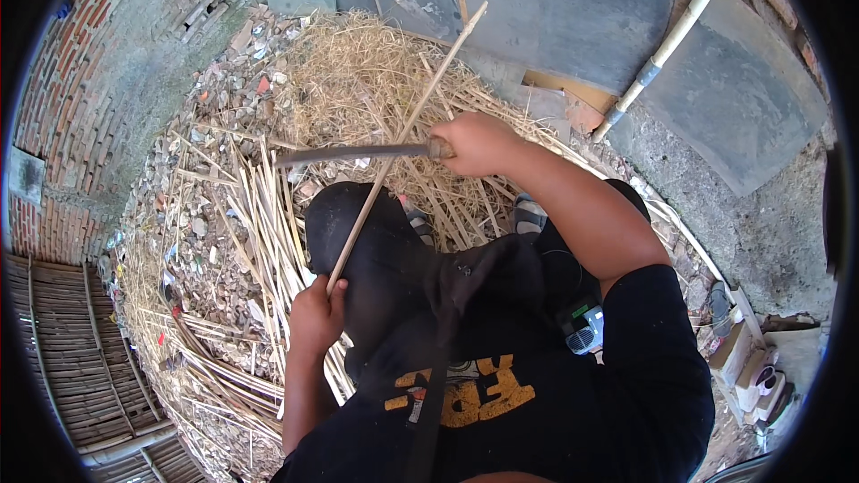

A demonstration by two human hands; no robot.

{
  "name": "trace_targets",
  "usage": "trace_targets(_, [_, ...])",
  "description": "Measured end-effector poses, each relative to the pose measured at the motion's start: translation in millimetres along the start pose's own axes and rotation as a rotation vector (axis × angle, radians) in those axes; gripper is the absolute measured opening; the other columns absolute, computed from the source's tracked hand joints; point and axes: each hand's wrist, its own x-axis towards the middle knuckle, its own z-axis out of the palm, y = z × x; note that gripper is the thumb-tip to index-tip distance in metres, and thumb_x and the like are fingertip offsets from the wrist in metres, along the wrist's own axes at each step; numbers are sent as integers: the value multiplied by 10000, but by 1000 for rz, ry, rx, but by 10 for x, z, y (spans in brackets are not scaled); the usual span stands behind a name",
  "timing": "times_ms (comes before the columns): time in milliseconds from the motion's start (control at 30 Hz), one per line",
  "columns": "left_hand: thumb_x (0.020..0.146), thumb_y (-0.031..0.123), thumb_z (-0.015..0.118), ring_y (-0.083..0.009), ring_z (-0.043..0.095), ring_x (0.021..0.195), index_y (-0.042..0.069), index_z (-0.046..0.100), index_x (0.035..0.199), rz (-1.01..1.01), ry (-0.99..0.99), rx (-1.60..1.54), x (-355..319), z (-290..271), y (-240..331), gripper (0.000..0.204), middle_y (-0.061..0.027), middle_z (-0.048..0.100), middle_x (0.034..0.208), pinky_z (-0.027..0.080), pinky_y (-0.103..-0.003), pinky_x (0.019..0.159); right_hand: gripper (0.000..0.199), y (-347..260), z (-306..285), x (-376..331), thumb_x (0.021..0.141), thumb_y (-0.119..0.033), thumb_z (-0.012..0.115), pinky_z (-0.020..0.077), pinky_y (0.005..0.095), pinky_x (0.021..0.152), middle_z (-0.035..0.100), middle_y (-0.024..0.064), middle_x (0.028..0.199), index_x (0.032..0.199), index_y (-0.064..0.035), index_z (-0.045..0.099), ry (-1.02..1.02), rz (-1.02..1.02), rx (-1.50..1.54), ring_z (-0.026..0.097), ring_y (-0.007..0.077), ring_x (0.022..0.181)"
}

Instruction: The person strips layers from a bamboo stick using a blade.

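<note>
Clearly, the pale strip (365,214) runs slantwise from the left hand (316,315), away and rightward, its near end clamped there. The right hand (479,143), wrapped around the handle of a long knife (344,154), is nearer where the 2 cross; I can't tell if they touch. The dark-clad left knee (390,219) sits beneath; curly shavings (349,72) and loose strips (273,224) surround it.
</note>
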Motion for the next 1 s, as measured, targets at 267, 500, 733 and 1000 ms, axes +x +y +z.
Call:
trace_targets(267, [1003,276,629,-483,637,684,1,582,827,25,24,34,62,46,44,330,-259,626,675,475,-544,612,156,390,71,127,787,-199,670,539,484,739,702,152,844,903,-95,671,-7,-4,149,688,366,811])
trace_targets(500, [1006,266,629,-488,631,686,4,588,841,37,26,-19,-25,26,-40,312,-259,630,683,472,-543,612,207,-123,54,43,793,-221,727,528,463,713,699,153,819,942,-81,692,-71,-93,22,677,357,780])
trace_targets(733, [1012,290,623,-481,633,687,13,582,836,27,51,1,55,114,46,331,-250,637,696,473,-544,616,130,60,181,148,778,-207,709,533,482,700,678,135,748,857,-109,676,-86,-105,66,685,359,764])
trace_targets(1000, [1005,290,631,-483,640,685,15,576,836,15,26,67,-32,30,77,328,-255,636,686,483,-560,621,108,-174,79,39,788,-177,681,540,478,703,692,131,775,886,-134,694,-63,-108,-12,693,341,783])
